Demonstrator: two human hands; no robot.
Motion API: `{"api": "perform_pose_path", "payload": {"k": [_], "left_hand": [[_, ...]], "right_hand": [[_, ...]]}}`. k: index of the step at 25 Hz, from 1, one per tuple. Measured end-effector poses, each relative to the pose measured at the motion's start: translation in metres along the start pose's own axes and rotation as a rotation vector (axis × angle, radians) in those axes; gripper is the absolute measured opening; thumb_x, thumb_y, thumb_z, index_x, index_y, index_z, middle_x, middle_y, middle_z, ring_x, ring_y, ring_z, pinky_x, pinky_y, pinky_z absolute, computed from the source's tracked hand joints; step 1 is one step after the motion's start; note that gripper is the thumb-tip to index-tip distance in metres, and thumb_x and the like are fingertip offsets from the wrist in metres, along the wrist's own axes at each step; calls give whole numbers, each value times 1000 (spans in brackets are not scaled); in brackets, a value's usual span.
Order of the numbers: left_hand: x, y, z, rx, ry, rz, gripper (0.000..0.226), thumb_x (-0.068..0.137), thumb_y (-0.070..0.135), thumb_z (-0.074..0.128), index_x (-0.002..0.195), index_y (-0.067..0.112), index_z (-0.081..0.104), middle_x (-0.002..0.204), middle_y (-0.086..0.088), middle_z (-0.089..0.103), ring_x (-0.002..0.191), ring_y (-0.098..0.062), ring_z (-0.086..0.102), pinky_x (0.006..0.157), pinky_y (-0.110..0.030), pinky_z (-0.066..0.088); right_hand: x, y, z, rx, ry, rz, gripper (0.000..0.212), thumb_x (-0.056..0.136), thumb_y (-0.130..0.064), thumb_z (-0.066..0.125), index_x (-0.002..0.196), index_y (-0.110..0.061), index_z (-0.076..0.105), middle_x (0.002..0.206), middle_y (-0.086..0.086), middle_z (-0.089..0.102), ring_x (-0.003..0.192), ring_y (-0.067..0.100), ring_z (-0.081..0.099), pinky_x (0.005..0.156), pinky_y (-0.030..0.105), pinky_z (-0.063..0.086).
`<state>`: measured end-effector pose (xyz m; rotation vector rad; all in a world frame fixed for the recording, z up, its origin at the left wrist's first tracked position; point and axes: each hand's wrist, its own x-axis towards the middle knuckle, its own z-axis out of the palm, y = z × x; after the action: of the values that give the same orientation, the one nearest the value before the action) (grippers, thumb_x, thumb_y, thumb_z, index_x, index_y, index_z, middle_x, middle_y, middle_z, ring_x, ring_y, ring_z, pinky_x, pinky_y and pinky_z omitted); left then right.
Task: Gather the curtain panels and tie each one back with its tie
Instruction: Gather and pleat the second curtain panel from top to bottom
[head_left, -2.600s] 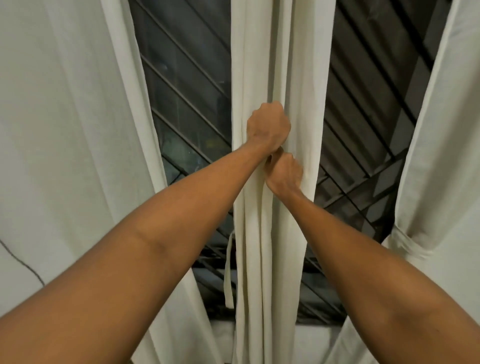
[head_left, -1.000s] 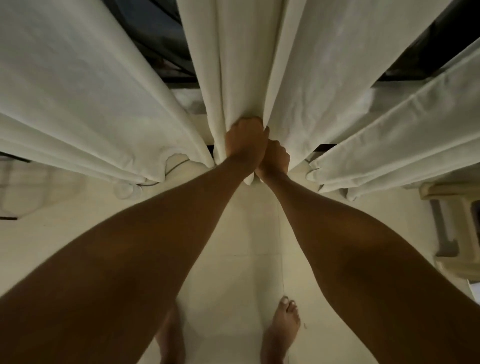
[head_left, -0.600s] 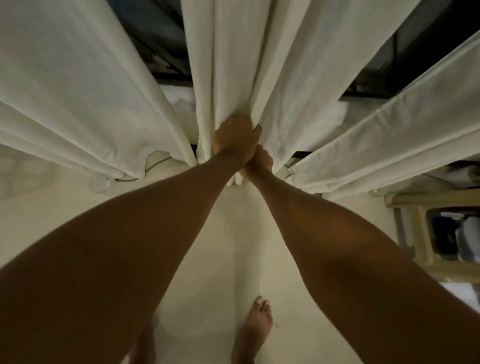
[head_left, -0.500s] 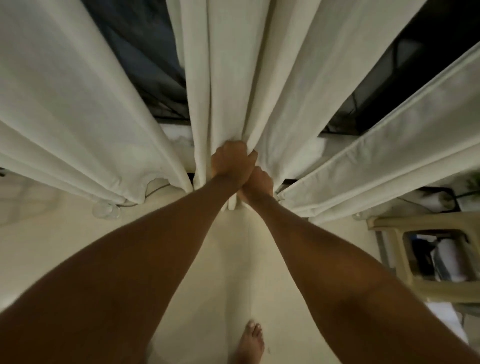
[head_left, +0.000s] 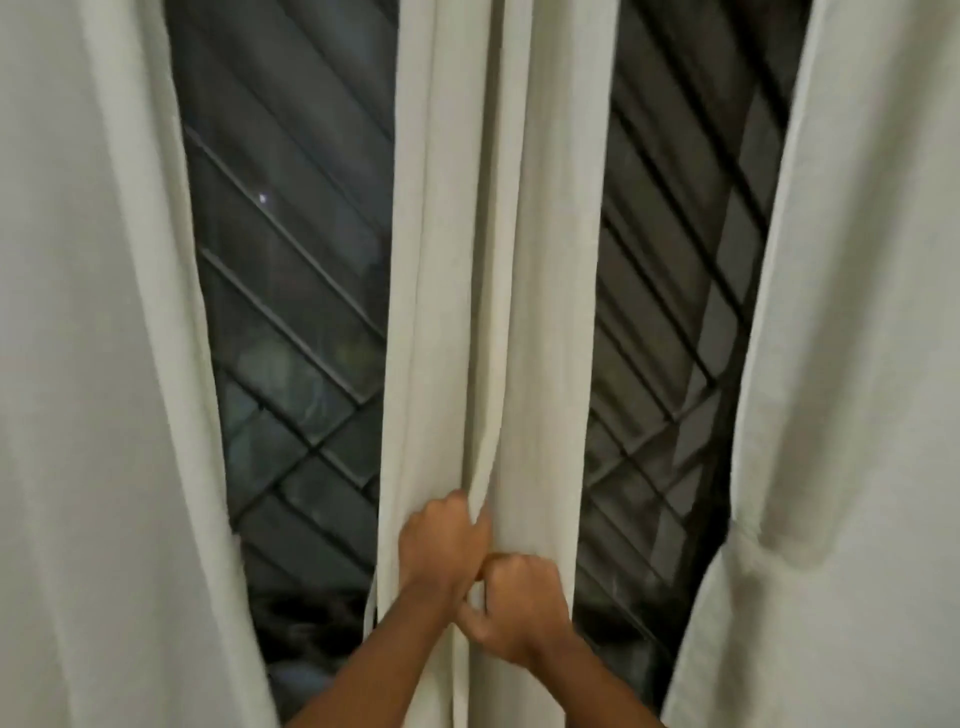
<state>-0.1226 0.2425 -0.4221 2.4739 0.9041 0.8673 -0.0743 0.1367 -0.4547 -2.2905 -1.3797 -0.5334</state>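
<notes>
Your left hand (head_left: 443, 540) and right hand (head_left: 519, 608) are both fisted tight around folds of the middle curtain panel (head_left: 493, 260), which hangs in front of the window. Let one fist clamp the whole bundle and free the other for the tie (head_left: 369, 608) dangling at the panel's left edge.

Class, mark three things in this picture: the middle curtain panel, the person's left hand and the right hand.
middle curtain panel (head_left: 550, 260), head view, flat cloth above the hands.
left hand (head_left: 444, 540), head view, back of the hand.
right hand (head_left: 517, 608), head view, back of the hand.
</notes>
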Motion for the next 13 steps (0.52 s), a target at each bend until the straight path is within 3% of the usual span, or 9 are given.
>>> {"api": "perform_pose_path", "payload": {"k": [6, 10, 13], "left_hand": [[86, 128, -238, -77, 448, 180, 33, 96, 41, 45, 83, 14, 59, 78, -5, 68, 72, -29, 66, 65, -37, 53], [122, 216, -373, -150, 631, 281, 26, 93, 34, 50, 91, 12, 63, 84, -6, 67, 78, -32, 64, 70, -42, 56], [141, 259, -442, -201, 668, 364, 22, 91, 24, 52, 75, 11, 58, 70, -3, 62, 66, -28, 59, 61, -36, 50]], "right_hand": [[127, -60, -233, -143, 500, -316, 34, 82, -46, 61, 60, -21, 55, 47, -5, 52, 38, 13, 43, 44, 23, 32], [192, -95, -364, -148, 769, -200, 32, 84, -44, 52, 65, -19, 57, 56, -1, 60, 48, 19, 55, 46, 31, 44], [226, -110, -435, -171, 875, -124, 25, 86, -40, 47, 70, -22, 54, 61, -5, 57, 54, 15, 53, 47, 30, 43]]}}
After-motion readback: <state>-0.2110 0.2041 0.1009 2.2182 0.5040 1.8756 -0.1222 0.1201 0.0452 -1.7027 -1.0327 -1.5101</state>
